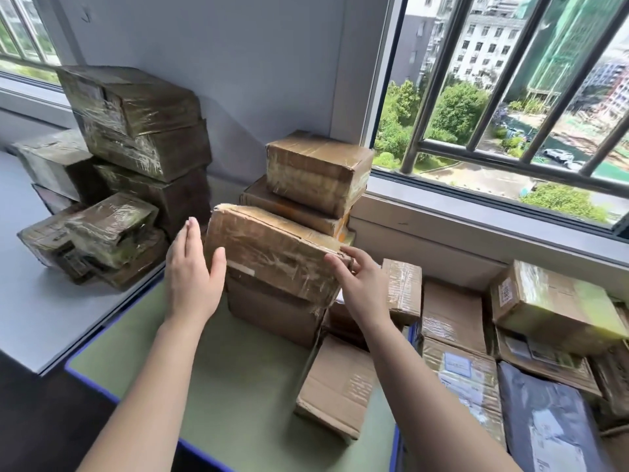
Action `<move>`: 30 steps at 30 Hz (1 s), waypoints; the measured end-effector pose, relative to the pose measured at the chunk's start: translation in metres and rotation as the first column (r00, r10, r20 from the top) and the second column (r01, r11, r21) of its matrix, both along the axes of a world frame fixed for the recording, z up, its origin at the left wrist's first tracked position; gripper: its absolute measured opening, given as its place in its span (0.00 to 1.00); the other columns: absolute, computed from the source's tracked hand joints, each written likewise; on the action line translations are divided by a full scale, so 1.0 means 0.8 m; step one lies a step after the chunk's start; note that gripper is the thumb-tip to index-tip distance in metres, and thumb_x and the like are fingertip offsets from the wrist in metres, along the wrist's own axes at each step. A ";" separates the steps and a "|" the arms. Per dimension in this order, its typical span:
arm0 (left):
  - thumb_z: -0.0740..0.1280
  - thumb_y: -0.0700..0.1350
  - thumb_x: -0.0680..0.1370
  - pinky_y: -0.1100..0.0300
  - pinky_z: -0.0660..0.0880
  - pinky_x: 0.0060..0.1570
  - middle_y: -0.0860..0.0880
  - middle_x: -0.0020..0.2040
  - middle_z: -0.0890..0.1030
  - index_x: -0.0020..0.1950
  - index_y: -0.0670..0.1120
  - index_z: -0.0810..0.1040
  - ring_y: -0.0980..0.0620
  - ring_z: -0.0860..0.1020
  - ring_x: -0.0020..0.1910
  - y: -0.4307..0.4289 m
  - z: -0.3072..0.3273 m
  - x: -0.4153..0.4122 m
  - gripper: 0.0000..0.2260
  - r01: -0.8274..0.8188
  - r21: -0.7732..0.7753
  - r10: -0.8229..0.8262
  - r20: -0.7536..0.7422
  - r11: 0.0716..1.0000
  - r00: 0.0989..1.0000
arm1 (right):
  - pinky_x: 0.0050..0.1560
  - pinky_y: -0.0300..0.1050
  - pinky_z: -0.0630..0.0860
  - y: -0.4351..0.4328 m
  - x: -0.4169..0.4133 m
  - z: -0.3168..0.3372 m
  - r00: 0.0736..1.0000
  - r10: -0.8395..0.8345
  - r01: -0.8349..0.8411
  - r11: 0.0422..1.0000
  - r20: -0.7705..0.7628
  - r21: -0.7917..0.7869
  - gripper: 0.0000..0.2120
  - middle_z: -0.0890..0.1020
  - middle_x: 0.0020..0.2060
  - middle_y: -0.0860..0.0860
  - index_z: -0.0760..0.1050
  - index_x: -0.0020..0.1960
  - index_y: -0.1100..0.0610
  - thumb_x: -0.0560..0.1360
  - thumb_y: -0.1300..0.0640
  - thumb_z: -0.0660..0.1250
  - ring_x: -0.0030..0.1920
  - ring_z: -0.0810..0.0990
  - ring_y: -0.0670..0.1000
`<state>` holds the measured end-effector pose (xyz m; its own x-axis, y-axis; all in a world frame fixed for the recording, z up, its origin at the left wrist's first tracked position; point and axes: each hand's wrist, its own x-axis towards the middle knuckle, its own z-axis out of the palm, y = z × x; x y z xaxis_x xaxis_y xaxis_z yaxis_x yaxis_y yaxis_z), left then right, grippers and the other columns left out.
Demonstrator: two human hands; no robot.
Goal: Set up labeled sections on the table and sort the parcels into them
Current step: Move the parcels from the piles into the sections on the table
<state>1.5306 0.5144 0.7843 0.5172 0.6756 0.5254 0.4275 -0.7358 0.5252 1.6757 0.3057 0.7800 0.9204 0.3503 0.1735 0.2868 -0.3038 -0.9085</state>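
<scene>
A tape-wrapped brown parcel (272, 253) lies tilted on top of a plain cardboard box (272, 315) on the green table (221, 386). My left hand (192, 277) is at the parcel's left end, fingers straight and upright, thumb resting on its front face. My right hand (360, 284) touches the parcel's right front corner with extended fingertips. Just behind stand two more stacked parcels, a chunky taped one (316, 172) on a flat one (292, 206). No labels or marked sections show on the table.
Dark film-wrapped parcels (136, 131) are piled on the grey surface at left. A flat box (340, 386) leans against the stack. Several parcels (452, 315) and a black mailer bag (551, 420) crowd the right. A barred window (510, 97) is behind.
</scene>
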 end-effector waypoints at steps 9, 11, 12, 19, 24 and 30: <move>0.57 0.53 0.79 0.51 0.69 0.59 0.38 0.62 0.76 0.67 0.38 0.71 0.39 0.74 0.61 -0.044 0.018 0.015 0.24 0.120 -0.092 -0.102 0.182 0.988 0.978 | 0.50 0.55 0.81 -0.069 0.018 0.045 0.997 -0.080 0.082 0.990 -0.019 0.115 0.14 0.83 0.34 0.45 0.77 0.56 0.48 0.75 0.42 0.69 0.34 0.82 0.42; 0.59 0.53 0.79 0.53 0.70 0.49 0.39 0.58 0.78 0.64 0.38 0.71 0.38 0.76 0.55 -0.062 0.024 0.022 0.21 0.126 -0.085 -0.104 0.226 0.988 0.968 | 0.54 0.48 0.78 -0.089 0.020 0.049 0.998 -0.049 0.052 0.992 -0.027 0.112 0.20 0.84 0.41 0.47 0.71 0.63 0.45 0.74 0.40 0.69 0.42 0.83 0.45; 0.59 0.54 0.79 0.54 0.69 0.46 0.40 0.55 0.79 0.62 0.39 0.71 0.39 0.77 0.52 -0.072 0.027 0.026 0.20 0.133 -0.090 -0.107 0.253 0.987 0.962 | 0.54 0.44 0.75 -0.099 0.020 0.051 0.999 -0.023 0.026 0.993 -0.033 0.114 0.24 0.84 0.46 0.49 0.69 0.66 0.43 0.73 0.39 0.69 0.47 0.82 0.46; 0.62 0.52 0.80 0.59 0.68 0.41 0.43 0.49 0.80 0.54 0.40 0.73 0.47 0.77 0.45 -0.129 0.054 0.060 0.15 0.153 -0.056 -0.124 0.351 0.987 0.928 | 0.63 0.46 0.75 -0.168 0.027 0.042 0.997 0.078 -0.077 0.977 0.003 0.199 0.30 0.78 0.65 0.48 0.67 0.70 0.35 0.71 0.42 0.74 0.64 0.77 0.47; 0.62 0.50 0.80 0.58 0.72 0.49 0.45 0.54 0.80 0.60 0.42 0.74 0.53 0.75 0.51 -0.169 0.062 0.083 0.14 0.255 -0.027 -0.228 0.363 0.967 0.903 | 0.51 0.45 0.80 -0.218 0.029 0.031 0.999 -0.044 0.044 0.969 -0.009 0.245 0.19 0.83 0.50 0.48 0.74 0.63 0.43 0.74 0.49 0.72 0.50 0.83 0.48; 0.65 0.56 0.77 0.51 0.67 0.67 0.41 0.72 0.66 0.76 0.40 0.57 0.48 0.68 0.69 -0.221 0.044 0.107 0.35 0.358 -0.251 -0.243 0.394 0.899 0.886 | 0.51 0.61 0.81 -0.254 0.026 0.017 0.973 -0.199 0.228 0.911 -0.118 0.345 0.14 0.83 0.49 0.49 0.75 0.61 0.45 0.76 0.46 0.70 0.51 0.83 0.53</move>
<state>1.6160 0.3378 0.8198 0.5461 0.6728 0.4991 -0.0390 -0.5747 0.8174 1.6968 0.1026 0.7934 0.9821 0.0729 0.1740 0.1747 -0.0046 -0.9846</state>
